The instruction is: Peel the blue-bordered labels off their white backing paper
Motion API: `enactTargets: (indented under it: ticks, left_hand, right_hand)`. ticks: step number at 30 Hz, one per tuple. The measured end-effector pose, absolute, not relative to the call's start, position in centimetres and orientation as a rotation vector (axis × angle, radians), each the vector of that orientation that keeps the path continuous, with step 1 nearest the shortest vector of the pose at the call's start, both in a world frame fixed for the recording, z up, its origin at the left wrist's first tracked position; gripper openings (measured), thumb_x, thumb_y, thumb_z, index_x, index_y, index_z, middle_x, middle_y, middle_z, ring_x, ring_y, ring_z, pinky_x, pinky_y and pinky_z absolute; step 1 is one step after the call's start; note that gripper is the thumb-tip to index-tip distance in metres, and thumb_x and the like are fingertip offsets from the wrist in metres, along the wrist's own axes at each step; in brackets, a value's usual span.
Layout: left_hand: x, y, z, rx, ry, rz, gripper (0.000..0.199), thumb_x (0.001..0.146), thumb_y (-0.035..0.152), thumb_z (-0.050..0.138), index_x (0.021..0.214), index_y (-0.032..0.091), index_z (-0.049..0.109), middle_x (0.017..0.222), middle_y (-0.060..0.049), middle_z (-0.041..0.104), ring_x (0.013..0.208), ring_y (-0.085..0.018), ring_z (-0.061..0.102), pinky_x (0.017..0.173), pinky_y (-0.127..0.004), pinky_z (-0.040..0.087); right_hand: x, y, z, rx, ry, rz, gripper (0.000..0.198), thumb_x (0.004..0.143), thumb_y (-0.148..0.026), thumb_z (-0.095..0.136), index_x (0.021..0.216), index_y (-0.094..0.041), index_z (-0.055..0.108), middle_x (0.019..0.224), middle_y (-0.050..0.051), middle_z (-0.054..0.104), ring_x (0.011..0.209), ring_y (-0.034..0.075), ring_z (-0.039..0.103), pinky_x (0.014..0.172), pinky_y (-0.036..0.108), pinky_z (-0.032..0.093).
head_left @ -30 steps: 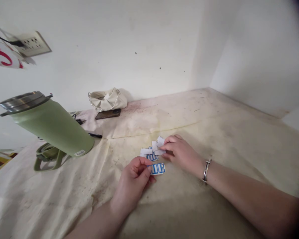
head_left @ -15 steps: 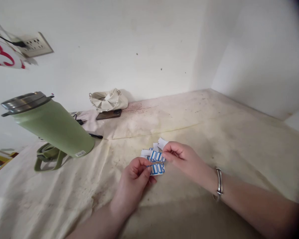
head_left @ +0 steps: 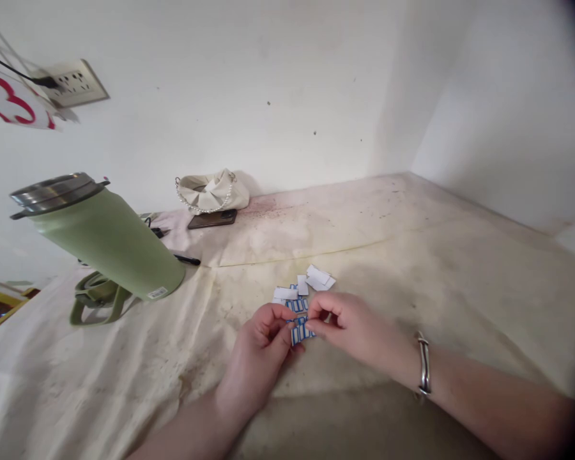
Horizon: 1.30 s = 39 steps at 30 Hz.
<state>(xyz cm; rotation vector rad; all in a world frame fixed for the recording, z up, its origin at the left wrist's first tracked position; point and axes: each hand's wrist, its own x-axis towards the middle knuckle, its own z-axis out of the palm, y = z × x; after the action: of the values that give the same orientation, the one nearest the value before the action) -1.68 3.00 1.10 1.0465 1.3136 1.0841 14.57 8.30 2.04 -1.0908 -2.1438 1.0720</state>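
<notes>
Small paper cards printed with blue outlines are held between my two hands. My left hand (head_left: 263,345) pinches a blue-and-white card (head_left: 301,335) between thumb and fingers, its left end hidden by them. My right hand (head_left: 340,319) is closed in a pinch on another blue-patterned card (head_left: 301,319), which sits against the upper edge of the first. Just beyond my fingers lies a loose pile of cards on the cloth: a blue-printed one (head_left: 296,305) and several with white faces up, among them a white card (head_left: 318,275) at its right.
A tall green tumbler (head_left: 110,239) with a steel lid stands at the left, beside a green strap-like handle (head_left: 98,300). Farther back are a white handbag (head_left: 213,191), a phone (head_left: 213,219) and a black pen (head_left: 188,260). A wrinkled cream cloth (head_left: 412,287) covers the table.
My right hand has moved down and left, bringing its card against the one in my left hand. More of the white cards in the pile now show. The view has shifted slightly.
</notes>
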Motion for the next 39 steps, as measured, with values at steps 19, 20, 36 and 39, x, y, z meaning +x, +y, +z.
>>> enactTargets:
  ticks: [19, 20, 36, 39]
  left_hand:
    - [-1.4, 3.0, 1.7, 1.077, 1.333, 1.071, 0.013, 0.076, 0.028, 0.061, 0.083, 0.017, 0.057, 0.075, 0.000, 0.063, 0.064, -0.012, 0.057, 0.064, -0.025, 0.049]
    - [-1.4, 3.1, 1.7, 1.070, 1.333, 1.076, 0.012, 0.076, 0.027, 0.061, 0.083, 0.017, 0.057, 0.075, 0.000, 0.063, 0.063, -0.011, 0.058, 0.064, -0.024, 0.048]
    - [-1.8, 3.2, 1.2, 1.087, 1.326, 1.103, 0.011, 0.079, 0.026, 0.060, 0.084, 0.018, 0.054, 0.076, 0.000, 0.065, 0.063, -0.011, 0.060, 0.059, -0.021, 0.043]
    - [-1.8, 3.2, 1.1, 1.101, 1.324, 1.118, 0.010, 0.079, 0.025, 0.060, 0.084, 0.018, 0.054, 0.075, 0.000, 0.064, 0.063, -0.011, 0.060, 0.059, -0.021, 0.043]
  right_hand:
    - [14.4, 8.0, 1.7, -1.072, -2.136, 1.008, 0.008, 0.077, -0.016, 0.055, 0.071, -0.019, 0.050, 0.060, -0.005, 0.050, 0.052, 0.008, 0.043, 0.049, 0.020, 0.032]
    - [14.4, 8.0, 1.7, -1.068, -2.106, 1.039, 0.005, 0.076, -0.017, 0.056, 0.077, -0.020, 0.052, 0.066, -0.004, 0.054, 0.055, 0.009, 0.045, 0.050, 0.021, 0.034]
    - [14.3, 8.2, 1.3, -1.076, -2.129, 1.162, 0.010, 0.084, -0.024, 0.050, 0.080, -0.019, 0.057, 0.062, -0.003, 0.052, 0.056, 0.010, 0.046, 0.050, 0.021, 0.034]
    - [14.3, 8.3, 1.1, -1.070, -2.107, 1.174, 0.010, 0.084, -0.025, 0.051, 0.088, -0.020, 0.058, 0.069, -0.002, 0.058, 0.059, 0.011, 0.049, 0.052, 0.021, 0.036]
